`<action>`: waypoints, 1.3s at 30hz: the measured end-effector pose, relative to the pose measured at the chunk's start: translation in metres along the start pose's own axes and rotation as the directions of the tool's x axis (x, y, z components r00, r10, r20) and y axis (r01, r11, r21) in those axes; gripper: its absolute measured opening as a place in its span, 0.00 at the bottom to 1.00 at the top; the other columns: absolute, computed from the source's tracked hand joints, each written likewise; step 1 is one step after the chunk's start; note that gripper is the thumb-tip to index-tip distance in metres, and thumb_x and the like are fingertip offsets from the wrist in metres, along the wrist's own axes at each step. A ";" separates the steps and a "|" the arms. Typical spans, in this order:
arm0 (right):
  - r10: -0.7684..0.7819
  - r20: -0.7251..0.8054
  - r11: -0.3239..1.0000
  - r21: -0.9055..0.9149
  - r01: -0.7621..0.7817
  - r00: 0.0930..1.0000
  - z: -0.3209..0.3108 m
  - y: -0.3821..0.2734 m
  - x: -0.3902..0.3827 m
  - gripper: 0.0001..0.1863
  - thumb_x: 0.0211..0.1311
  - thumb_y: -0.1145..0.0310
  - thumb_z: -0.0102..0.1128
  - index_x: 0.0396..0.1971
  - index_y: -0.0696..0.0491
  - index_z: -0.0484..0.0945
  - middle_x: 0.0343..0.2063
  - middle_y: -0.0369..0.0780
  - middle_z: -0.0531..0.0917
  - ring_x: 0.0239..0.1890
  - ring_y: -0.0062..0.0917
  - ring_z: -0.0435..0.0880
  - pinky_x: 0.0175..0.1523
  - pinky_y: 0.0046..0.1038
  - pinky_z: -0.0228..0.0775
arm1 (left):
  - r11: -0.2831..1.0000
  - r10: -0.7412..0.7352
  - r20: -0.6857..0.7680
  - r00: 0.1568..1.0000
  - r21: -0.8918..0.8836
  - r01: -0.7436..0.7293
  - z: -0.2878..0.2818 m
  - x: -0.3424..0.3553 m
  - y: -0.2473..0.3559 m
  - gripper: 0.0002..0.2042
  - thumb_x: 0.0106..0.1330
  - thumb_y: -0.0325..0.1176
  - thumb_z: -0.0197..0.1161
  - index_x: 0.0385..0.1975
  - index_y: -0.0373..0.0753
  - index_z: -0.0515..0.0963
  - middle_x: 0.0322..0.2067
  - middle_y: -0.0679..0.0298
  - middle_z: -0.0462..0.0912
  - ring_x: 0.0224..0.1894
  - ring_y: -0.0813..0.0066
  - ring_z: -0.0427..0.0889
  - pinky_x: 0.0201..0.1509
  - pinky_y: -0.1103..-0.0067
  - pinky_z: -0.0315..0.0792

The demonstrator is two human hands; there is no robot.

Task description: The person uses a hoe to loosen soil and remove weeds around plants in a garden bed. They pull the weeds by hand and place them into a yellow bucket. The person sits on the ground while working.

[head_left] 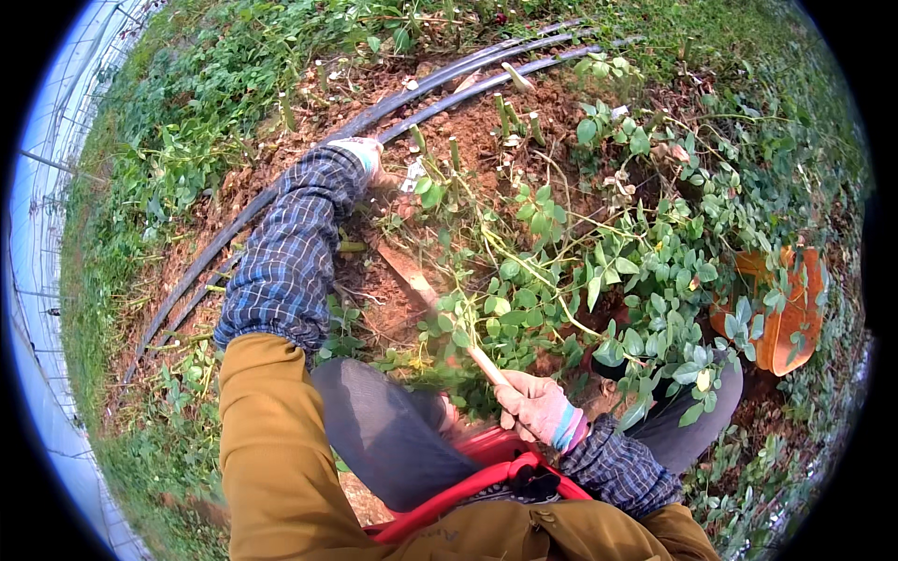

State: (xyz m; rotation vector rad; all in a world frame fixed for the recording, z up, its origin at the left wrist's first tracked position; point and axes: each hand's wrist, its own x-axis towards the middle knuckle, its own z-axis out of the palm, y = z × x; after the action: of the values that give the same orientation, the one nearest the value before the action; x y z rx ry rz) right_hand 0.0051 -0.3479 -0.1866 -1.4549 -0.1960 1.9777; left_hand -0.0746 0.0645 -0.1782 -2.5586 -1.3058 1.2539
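Observation:
My right hand (538, 409), in a pale pinkish glove with a striped cuff, is closed around the wooden handle (488, 365) of a long tool. The tool slants away to the left, and its far end, a flat reddish-brown part (404, 266), lies low over the soil among leaves. What kind of tool it is does not show clearly. My left hand (367, 155), also gloved, reaches forward to the soil beside the dark hoses (412, 96). Its fingers are blurred and partly hidden. Close by stand short cut stems (455, 152).
Leafy, rose-like branches (561, 280) spread over the ground and across my right knee. An orange plastic container (790, 318) lies among leaves at the right. Red tubing or frame (440, 505) sits between my legs. White plastic sheeting (42, 309) rises at the left.

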 end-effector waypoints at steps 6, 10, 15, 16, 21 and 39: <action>0.055 0.042 0.998 0.031 -0.056 0.998 -0.009 -0.003 0.009 0.22 0.65 0.62 0.53 0.59 0.48 0.68 0.17 0.30 0.74 0.13 0.10 0.66 0.14 0.14 0.54 | 0.998 0.045 -0.207 0.977 -0.035 -0.053 0.030 0.050 0.007 0.17 0.61 0.43 0.54 0.41 0.37 0.80 0.41 0.56 0.82 0.45 0.60 0.81 0.47 0.69 0.75; 0.010 0.014 0.986 0.167 -0.012 1.000 -0.014 0.019 0.004 0.23 0.63 0.67 0.54 0.59 0.49 0.69 0.19 0.30 0.74 0.17 0.10 0.68 0.15 0.13 0.53 | 0.990 0.015 -0.070 0.997 -0.136 -0.024 0.027 0.053 0.000 0.16 0.66 0.43 0.52 0.46 0.39 0.75 0.34 0.57 0.82 0.35 0.64 0.83 0.38 0.72 0.76; 0.023 0.074 0.979 0.199 -0.037 0.997 -0.001 0.030 -0.009 0.21 0.64 0.64 0.53 0.56 0.53 0.70 0.19 0.34 0.76 0.11 0.13 0.66 0.15 0.16 0.56 | 0.876 -0.276 -0.139 0.951 -0.443 0.189 0.013 0.033 -0.045 0.17 0.63 0.46 0.59 0.43 0.40 0.75 0.21 0.61 0.80 0.23 0.70 0.81 0.26 0.71 0.76; -0.002 0.148 0.971 0.237 -0.033 0.989 -0.003 0.025 -0.013 0.20 0.65 0.66 0.52 0.56 0.54 0.70 0.19 0.35 0.77 0.10 0.13 0.66 0.15 0.16 0.56 | 0.860 -0.302 -0.131 0.944 -0.464 0.211 0.005 0.028 -0.047 0.16 0.63 0.44 0.61 0.43 0.40 0.75 0.19 0.60 0.79 0.21 0.69 0.80 0.26 0.71 0.76; -0.037 0.121 0.969 0.247 0.006 0.992 -0.001 0.002 -0.007 0.19 0.65 0.68 0.51 0.54 0.56 0.71 0.19 0.36 0.78 0.08 0.13 0.65 0.13 0.16 0.54 | 0.773 -0.179 -0.027 0.983 -0.622 0.124 0.001 0.012 -0.037 0.26 0.62 0.51 0.59 0.52 0.37 0.71 0.20 0.62 0.80 0.19 0.70 0.79 0.28 0.74 0.76; -0.040 0.146 0.966 0.257 0.001 0.989 0.017 0.004 0.039 0.20 0.67 0.67 0.49 0.57 0.55 0.68 0.16 0.33 0.73 0.08 0.12 0.63 0.13 0.15 0.52 | 0.999 0.047 -0.168 0.985 0.009 -0.047 0.027 0.027 -0.012 0.14 0.63 0.39 0.55 0.43 0.39 0.79 0.41 0.54 0.82 0.46 0.56 0.80 0.52 0.68 0.72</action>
State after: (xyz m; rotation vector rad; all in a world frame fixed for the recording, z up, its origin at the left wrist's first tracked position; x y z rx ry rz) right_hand -0.0176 -0.3236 -0.2129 -1.1373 -0.0176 2.0125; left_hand -0.0915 0.0819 -0.2097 -2.6392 -1.2152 1.0189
